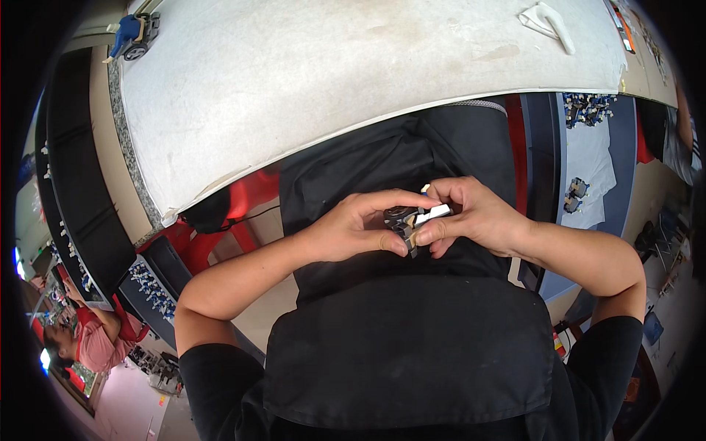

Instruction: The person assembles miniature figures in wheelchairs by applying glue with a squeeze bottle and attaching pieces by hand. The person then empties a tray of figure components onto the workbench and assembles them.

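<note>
Over my lap, both hands are closed around one small toy (404, 218) with dark wheel-like parts and tan parts. My left hand (351, 226) grips its left side between thumb and fingers. My right hand (471, 218) pinches the right side, its thumb near a small white piece (434, 213) with a dark edge. Whether that white piece is fixed to the toy, I cannot tell. A tiny cream tip shows above the right fingertips, and the fingers hide much of the toy.
Ahead lies a white-covered table (353, 66) bearing a blue wheeled toy figure (134, 35) and a crumpled white glove (548, 24). Trays of small blue figures stand left (152, 289) and right (587, 109). Another person (99, 342) is at far left.
</note>
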`<action>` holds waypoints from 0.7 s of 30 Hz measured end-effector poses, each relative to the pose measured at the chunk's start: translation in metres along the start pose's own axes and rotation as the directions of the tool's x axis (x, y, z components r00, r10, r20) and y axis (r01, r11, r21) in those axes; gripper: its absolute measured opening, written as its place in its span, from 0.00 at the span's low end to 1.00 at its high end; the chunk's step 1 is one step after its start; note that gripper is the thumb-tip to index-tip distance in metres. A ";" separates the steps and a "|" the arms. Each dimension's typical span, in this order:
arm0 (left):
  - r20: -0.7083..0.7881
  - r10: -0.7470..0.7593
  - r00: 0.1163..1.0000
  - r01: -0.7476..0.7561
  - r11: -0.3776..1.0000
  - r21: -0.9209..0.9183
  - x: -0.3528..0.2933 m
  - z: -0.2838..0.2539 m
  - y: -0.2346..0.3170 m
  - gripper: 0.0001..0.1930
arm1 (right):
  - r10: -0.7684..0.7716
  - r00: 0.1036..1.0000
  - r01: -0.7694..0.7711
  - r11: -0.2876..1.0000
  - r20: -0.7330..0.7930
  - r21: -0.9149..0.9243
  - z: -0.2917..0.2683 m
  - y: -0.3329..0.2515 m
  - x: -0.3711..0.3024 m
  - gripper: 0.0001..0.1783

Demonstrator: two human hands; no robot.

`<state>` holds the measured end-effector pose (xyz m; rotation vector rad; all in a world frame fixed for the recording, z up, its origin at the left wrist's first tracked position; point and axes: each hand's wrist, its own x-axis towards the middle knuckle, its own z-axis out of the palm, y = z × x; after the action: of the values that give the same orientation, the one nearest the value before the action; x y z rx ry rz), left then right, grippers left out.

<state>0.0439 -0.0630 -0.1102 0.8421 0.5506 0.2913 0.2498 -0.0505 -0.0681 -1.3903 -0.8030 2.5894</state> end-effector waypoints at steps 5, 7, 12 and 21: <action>-0.010 -0.020 1.000 0.020 0.999 -0.045 -0.001 0.001 -0.003 0.30 | -0.017 1.000 0.017 1.000 -0.018 -0.008 -0.001 0.004 0.001 0.13; -0.020 -0.016 1.000 0.015 0.998 -0.060 -0.001 0.000 -0.006 0.30 | 0.022 1.000 -0.023 0.999 0.009 0.037 -0.002 0.002 0.003 0.14; -0.013 -0.113 0.994 0.109 0.976 -0.190 0.003 -0.004 -0.002 0.24 | 0.116 0.993 -0.118 0.987 0.028 0.110 -0.006 -0.001 0.011 0.18; 0.019 -0.197 0.980 0.192 0.923 -0.333 0.006 -0.014 -0.003 0.27 | 0.181 0.982 -0.188 0.955 0.051 0.230 -0.011 -0.001 0.019 0.27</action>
<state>0.0415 -0.0537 -0.1221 0.4520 0.5751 0.2009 0.2474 -0.0392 -0.0870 -1.4209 -0.3683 2.7380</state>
